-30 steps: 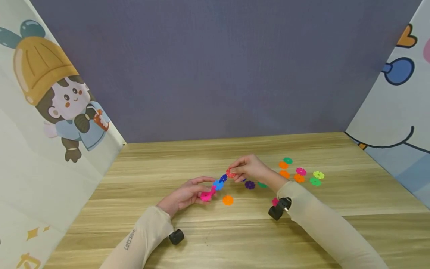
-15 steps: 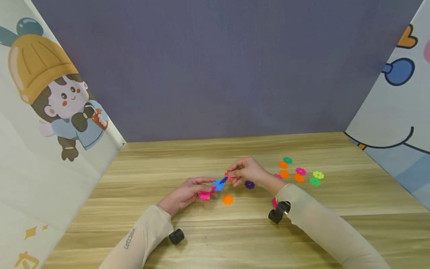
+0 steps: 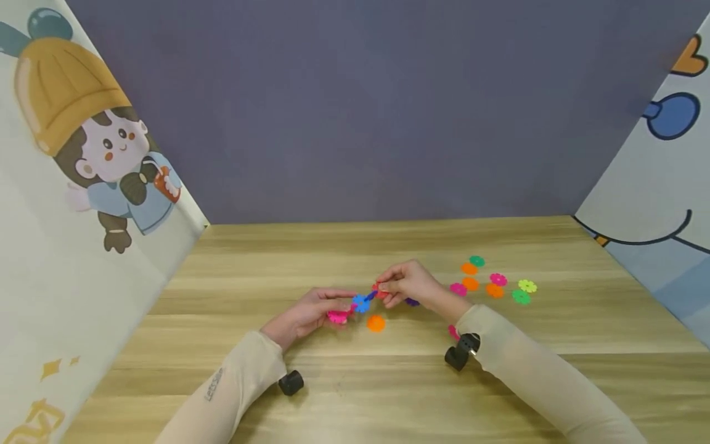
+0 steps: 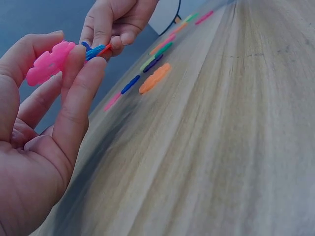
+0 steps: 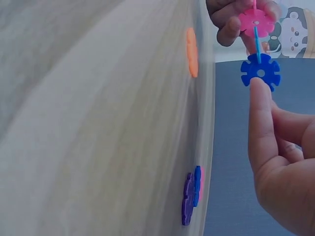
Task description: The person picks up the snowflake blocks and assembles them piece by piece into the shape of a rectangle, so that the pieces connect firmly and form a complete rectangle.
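A short chain of slotted flower-shaped discs is stretched between my hands, above the table. My left hand pinches its pink end disc between thumb and fingers. From there the chain runs through another pink disc and a light blue disc to a dark blue disc. At the far end, my right hand pinches a red disc, which its fingers partly cover. In the right wrist view, one fingertip lies against the dark blue disc's edge.
An orange disc lies on the wooden table just below the chain. Several loose discs, including a yellow one and a green one, are scattered to the right. A dark panel stands behind.
Between the hands, the dark blue disc has turned from face-on to nearly edge-on in the head view. My right hand has tilted slightly; the left hand keeps its grip. The head view shifts a little.
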The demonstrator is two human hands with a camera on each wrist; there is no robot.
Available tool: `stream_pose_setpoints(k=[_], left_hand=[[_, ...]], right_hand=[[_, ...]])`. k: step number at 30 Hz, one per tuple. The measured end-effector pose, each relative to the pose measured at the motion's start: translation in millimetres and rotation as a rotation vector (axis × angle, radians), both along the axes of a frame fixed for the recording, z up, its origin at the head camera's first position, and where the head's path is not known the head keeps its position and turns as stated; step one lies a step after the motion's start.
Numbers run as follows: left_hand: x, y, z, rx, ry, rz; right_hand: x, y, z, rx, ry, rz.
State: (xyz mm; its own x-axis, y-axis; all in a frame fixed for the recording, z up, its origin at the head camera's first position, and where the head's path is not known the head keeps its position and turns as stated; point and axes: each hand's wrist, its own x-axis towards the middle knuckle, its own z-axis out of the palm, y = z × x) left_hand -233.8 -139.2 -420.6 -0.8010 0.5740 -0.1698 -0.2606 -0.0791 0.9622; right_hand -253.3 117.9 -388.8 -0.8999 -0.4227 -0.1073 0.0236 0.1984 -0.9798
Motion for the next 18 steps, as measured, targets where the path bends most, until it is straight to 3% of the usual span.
stream_pose_setpoints(k=[18], left_hand=[[2.1, -5.1, 14.3, -0.032, -0.056, 0.018]], right_hand=[[1.4, -6.2, 8.1, -0.02, -0.035, 0.0]])
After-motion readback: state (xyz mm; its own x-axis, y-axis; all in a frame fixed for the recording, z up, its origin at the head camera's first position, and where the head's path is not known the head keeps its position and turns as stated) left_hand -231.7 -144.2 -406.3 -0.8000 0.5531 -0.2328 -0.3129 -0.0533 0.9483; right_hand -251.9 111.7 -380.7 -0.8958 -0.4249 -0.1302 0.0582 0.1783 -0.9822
